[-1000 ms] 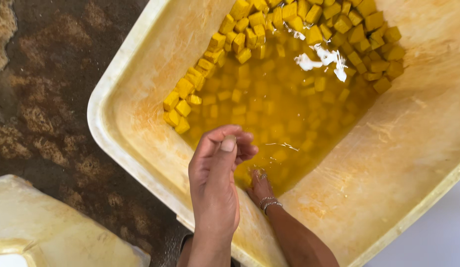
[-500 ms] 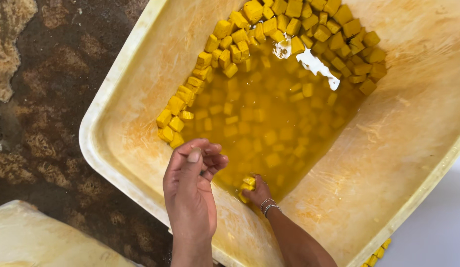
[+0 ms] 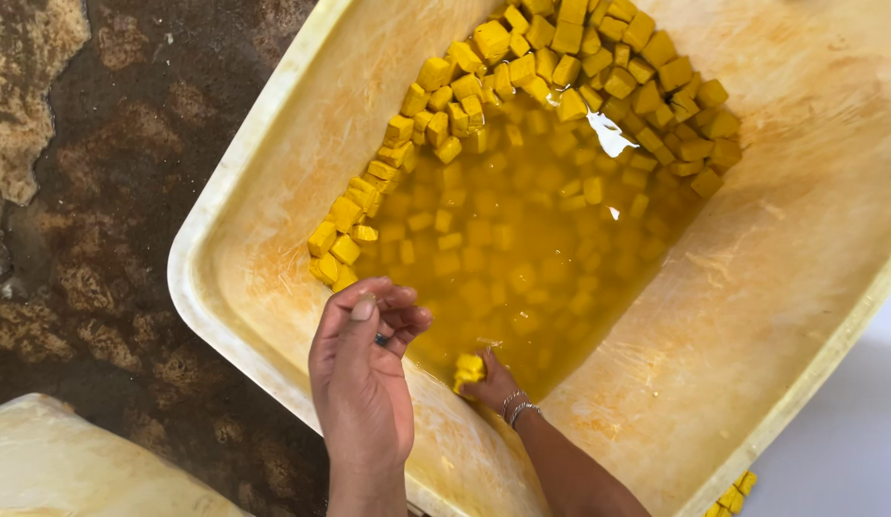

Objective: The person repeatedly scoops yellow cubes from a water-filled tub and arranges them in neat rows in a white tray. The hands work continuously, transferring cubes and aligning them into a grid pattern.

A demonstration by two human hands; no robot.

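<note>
We note two bare forearms with no sleeves in view. The left hand (image 3: 361, 359) is bare, with no glove; a small dark ring (image 3: 380, 338) shows on one finger, and the thumbnail is short and unpainted. The right hand (image 3: 491, 383) is also ungloved. At its wrist we record thin metal bangles (image 3: 515, 407), silver in tone, lying close together. We cannot make out further detail.

floor (image 3: 130, 220) was dark brown, rough and mottled with pale worn patches, the largest at upper left (image 3: 29, 86). a pale yellowish stained surface (image 3: 72, 469) filled the lower left corner, and a smooth light grey area (image 3: 847, 450) lay at lower right. lighting was even and diffuse, without hard shadows.
</note>
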